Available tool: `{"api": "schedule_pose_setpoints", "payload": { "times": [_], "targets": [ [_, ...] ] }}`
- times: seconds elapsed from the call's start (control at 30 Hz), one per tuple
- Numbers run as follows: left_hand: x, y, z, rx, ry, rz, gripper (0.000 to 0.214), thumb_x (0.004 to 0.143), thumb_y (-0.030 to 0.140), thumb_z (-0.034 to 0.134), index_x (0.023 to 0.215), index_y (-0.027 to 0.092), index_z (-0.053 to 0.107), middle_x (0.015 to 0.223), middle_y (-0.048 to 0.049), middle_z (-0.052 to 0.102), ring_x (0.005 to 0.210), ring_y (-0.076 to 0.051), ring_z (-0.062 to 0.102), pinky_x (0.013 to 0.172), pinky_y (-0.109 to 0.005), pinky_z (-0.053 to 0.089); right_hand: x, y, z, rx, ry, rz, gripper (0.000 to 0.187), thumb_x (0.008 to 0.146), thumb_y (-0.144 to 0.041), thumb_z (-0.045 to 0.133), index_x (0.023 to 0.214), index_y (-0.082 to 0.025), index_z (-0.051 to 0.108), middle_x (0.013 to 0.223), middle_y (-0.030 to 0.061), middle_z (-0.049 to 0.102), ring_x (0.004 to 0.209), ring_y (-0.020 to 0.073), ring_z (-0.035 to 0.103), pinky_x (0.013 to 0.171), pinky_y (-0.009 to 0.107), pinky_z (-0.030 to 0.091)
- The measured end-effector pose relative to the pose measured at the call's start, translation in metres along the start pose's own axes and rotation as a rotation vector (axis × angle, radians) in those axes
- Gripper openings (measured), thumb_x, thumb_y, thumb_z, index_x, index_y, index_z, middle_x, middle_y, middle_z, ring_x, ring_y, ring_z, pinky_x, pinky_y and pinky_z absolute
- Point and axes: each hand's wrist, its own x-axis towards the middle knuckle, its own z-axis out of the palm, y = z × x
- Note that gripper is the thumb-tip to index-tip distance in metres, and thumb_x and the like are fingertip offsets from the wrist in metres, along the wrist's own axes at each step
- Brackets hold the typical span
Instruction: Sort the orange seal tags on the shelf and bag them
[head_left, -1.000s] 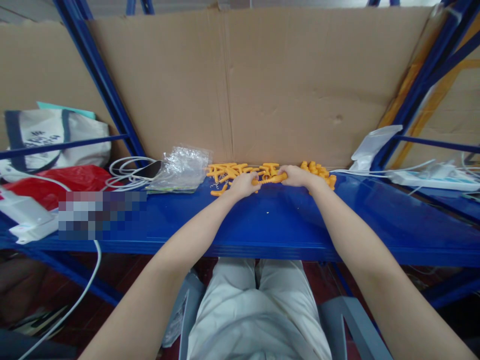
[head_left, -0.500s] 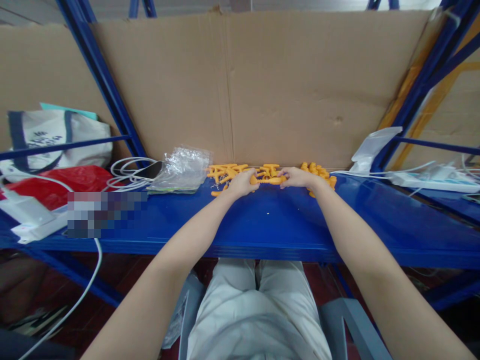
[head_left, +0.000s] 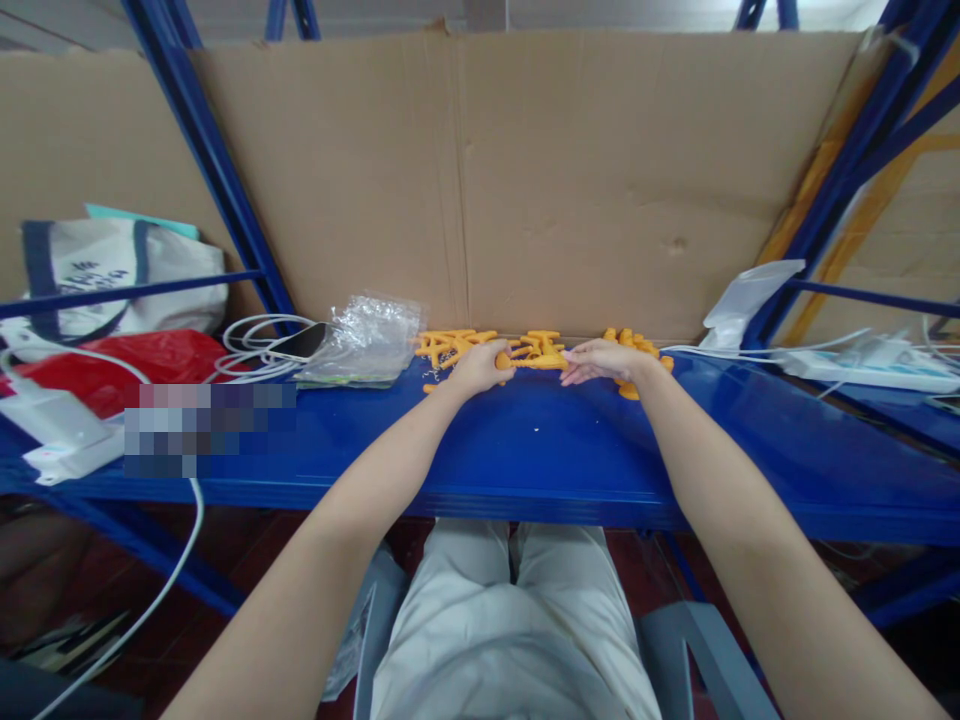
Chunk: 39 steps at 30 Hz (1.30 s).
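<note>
My left hand (head_left: 480, 370) is closed around an orange plastic piece with a rounded end (head_left: 503, 360). A thin ridged rod runs from it to a wider orange plastic piece (head_left: 553, 360). At the far end of that piece are the thumb and fingertips of my right hand (head_left: 604, 360), its lower fingers loosely stretched; the exact grip is partly hidden. Behind and left of my left hand lies a heap of orange branched plastic pieces (head_left: 442, 345), with small metal bits among them. More orange pieces (head_left: 541, 338) lie behind the held part. Rounded orange pieces (head_left: 628, 390) cluster beside my right wrist.
A blue shelf top (head_left: 525, 455) carries everything, with a cardboard sheet (head_left: 570, 180) upright behind. To the left are clear plastic bags (head_left: 375, 335), a phone (head_left: 300, 342), coiled white cable and a red bag (head_left: 157, 360). A power strip (head_left: 870, 362) lies on the right.
My right hand's fingers have straightened and turned at the end of the orange piece, which has tilted slightly. My left hand has shifted a little to the left.
</note>
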Motion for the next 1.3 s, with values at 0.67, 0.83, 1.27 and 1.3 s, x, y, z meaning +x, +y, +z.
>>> {"api": "schedule_pose_setpoints", "payload": {
  "times": [0.67,0.83,1.27,1.3],
  "targets": [
    [0.005,-0.009,0.007,-0.048,0.112,-0.047,0.026,0.075,0.028,0.069,0.098,0.017,0.070,0.084,-0.0051,0.072,0.079,-0.022,0.066,0.073,-0.029,0.048,0.006,0.001,0.003,0.053,0.004,-0.052,0.027,0.089,-0.049,0.068,0.093,-0.022,0.065,0.095,0.0121,0.076,0.067,0.0183,0.070,0.060,0.028,0.056],
    [0.004,-0.010,0.007,-0.034,0.114,-0.030,0.027,0.075,0.028,0.068,0.099,0.017,0.070,0.082,-0.0042,0.072,0.078,-0.022,0.066,0.071,-0.029,0.047,0.005,0.003,0.001,0.012,-0.040,-0.113,0.020,0.083,-0.038,0.077,0.087,-0.020,0.067,0.086,0.0095,0.076,0.065,0.0163,0.068,0.063,0.028,0.056],
    [0.005,-0.009,0.007,-0.045,0.110,0.008,0.027,0.076,0.029,0.067,0.100,0.018,0.070,0.084,-0.0050,0.071,0.080,-0.022,0.066,0.073,-0.030,0.048,0.008,0.000,0.005,-0.027,-0.012,0.047,0.058,0.086,-0.076,0.053,0.082,-0.020,0.069,0.070,0.0149,0.072,0.070,0.0252,0.071,0.063,0.035,0.059],
    [0.005,-0.009,0.007,-0.048,0.111,0.004,0.027,0.075,0.029,0.067,0.100,0.018,0.070,0.084,-0.0050,0.071,0.080,-0.022,0.066,0.074,-0.030,0.048,0.009,0.000,0.005,-0.032,-0.016,0.043,0.059,0.086,-0.077,0.052,0.082,-0.020,0.069,0.071,0.0154,0.072,0.070,0.0251,0.071,0.061,0.034,0.059]
  ]
}}
